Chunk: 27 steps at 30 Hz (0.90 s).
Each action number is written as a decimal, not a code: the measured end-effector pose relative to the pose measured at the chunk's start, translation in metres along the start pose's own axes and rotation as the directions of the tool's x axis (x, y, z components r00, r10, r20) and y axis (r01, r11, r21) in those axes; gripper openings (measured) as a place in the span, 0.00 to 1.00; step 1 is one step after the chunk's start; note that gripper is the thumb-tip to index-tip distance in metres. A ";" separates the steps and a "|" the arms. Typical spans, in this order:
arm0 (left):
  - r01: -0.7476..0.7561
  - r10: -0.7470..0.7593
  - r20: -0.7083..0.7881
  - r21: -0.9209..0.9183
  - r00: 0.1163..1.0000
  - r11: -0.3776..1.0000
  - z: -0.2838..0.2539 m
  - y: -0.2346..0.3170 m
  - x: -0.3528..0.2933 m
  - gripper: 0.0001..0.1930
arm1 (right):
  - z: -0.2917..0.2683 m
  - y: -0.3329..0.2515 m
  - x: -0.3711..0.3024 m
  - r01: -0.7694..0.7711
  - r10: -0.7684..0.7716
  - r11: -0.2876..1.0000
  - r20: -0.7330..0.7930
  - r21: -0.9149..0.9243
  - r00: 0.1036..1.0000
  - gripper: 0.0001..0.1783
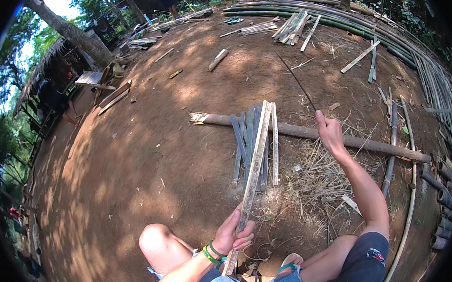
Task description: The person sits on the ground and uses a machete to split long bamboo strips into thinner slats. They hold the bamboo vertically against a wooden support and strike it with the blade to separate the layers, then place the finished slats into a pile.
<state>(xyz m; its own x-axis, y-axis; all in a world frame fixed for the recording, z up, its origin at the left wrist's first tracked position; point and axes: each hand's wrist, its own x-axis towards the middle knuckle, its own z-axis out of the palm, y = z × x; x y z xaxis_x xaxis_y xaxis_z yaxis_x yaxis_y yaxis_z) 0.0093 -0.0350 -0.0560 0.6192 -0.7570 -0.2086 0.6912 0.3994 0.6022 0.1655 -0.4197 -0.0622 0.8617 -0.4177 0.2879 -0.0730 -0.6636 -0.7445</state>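
My left hand [231, 233] is closed round the lower part of a long split bamboo strip [253, 179]. Its near end is by my lap, and its far end reaches over a log [294, 129] lying crosswise on the ground. Out to the right, my right hand [331, 134] is closed on a long, thin dark blade [297, 80], which points away and to the left; its handle is hidden in my fist. Several greyish bamboo strips [248, 142] lean on the log beside the held strip, and a paler strip [274, 144] leans just right of it.
Bamboo shavings [319, 183] are heaped right of the strips. Long green poles [336, 26] lie at the back, and cut bamboo tubes [445, 206] are stacked far right. Split pieces [293, 27] lie farther off on the dirt. Another person [58, 97] is at the far left.
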 end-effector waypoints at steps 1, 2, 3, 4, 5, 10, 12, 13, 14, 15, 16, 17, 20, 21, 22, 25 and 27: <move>-0.025 0.028 0.034 -0.095 0.999 0.995 -0.010 -0.002 0.001 0.25 | 0.008 -0.008 -0.009 0.051 -0.048 0.990 -0.023 0.129 0.999 0.43; -0.031 0.032 0.013 -0.113 0.999 0.993 -0.013 -0.002 0.002 0.24 | 0.012 -0.013 -0.017 0.080 -0.085 0.989 0.037 0.127 0.996 0.42; -0.038 0.037 -0.008 -0.132 0.999 0.991 -0.013 -0.001 0.004 0.24 | 0.015 -0.018 -0.025 0.111 -0.124 0.986 0.098 0.127 0.987 0.41; -0.051 0.046 -0.032 -0.144 0.998 0.988 -0.014 0.000 0.007 0.23 | 0.019 -0.022 -0.032 0.145 -0.166 0.980 0.156 0.135 0.974 0.40; -0.079 0.076 -0.031 -0.124 0.997 0.989 -0.017 -0.001 0.007 0.22 | 0.026 -0.030 -0.042 0.203 -0.232 0.968 0.212 0.148 0.949 0.38; -0.176 0.183 -0.138 0.063 0.973 0.982 -0.013 0.000 0.021 0.23 | 0.043 -0.064 -0.094 0.262 -0.386 0.901 0.366 0.345 0.846 0.37; -0.227 0.298 -0.226 0.295 0.927 0.928 -0.007 0.001 0.023 0.24 | 0.050 -0.067 -0.106 0.233 -0.394 0.900 0.455 0.369 0.799 0.36; -0.267 0.361 -0.213 0.370 0.908 0.890 -0.009 0.003 0.023 0.25 | 0.049 -0.073 -0.110 0.222 -0.400 0.898 0.497 0.380 0.770 0.33; -0.309 0.441 -0.252 0.431 0.861 0.848 -0.012 0.004 0.024 0.25 | 0.048 -0.080 -0.114 0.209 -0.406 0.897 0.537 0.390 0.740 0.31; -0.341 0.518 -0.284 0.493 0.807 0.801 -0.017 0.005 0.025 0.25 | 0.050 -0.088 -0.118 0.151 -0.384 0.897 0.564 0.415 0.731 0.28; -0.366 0.587 -0.301 0.549 0.752 0.751 -0.019 0.007 0.029 0.24 | 0.049 -0.095 -0.122 0.092 -0.355 0.899 0.588 0.428 0.727 0.25; -0.394 0.632 -0.301 0.573 0.715 0.719 -0.023 0.012 0.027 0.23 | 0.050 -0.098 -0.125 0.033 -0.326 0.897 0.611 0.440 0.721 0.23; -0.483 0.831 -0.234 0.721 0.505 0.497 -0.024 0.022 0.029 0.21 | 0.061 -0.098 -0.130 0.048 -0.372 0.872 0.595 0.487 0.713 0.16; -0.476 0.871 -0.178 0.778 0.457 0.409 -0.029 0.024 0.028 0.19 | 0.061 -0.099 -0.131 0.041 -0.357 0.885 0.621 0.463 0.698 0.16; -0.467 0.894 -0.159 0.807 0.418 0.361 -0.028 0.026 0.029 0.19 | 0.059 -0.101 -0.132 0.034 -0.350 0.891 0.638 0.452 0.686 0.16; -0.484 0.927 -0.139 0.820 0.350 0.306 -0.028 0.030 0.029 0.15 | 0.053 -0.111 -0.138 0.015 -0.342 0.895 0.661 0.447 0.668 0.17; -0.541 0.949 -0.097 0.802 0.299 0.252 -0.028 0.030 0.032 0.13 | 0.052 -0.113 -0.141 -0.012 -0.297 0.915 0.694 0.403 0.656 0.18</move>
<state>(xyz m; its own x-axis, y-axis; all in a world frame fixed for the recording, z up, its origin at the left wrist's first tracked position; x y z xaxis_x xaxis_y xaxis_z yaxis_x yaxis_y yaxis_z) 0.0596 -0.0327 -0.0662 0.8775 0.2029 0.4346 -0.4595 0.0960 0.8829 0.0782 -0.2536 -0.0502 0.9353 0.3536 -0.0076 0.1255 -0.3519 -0.9276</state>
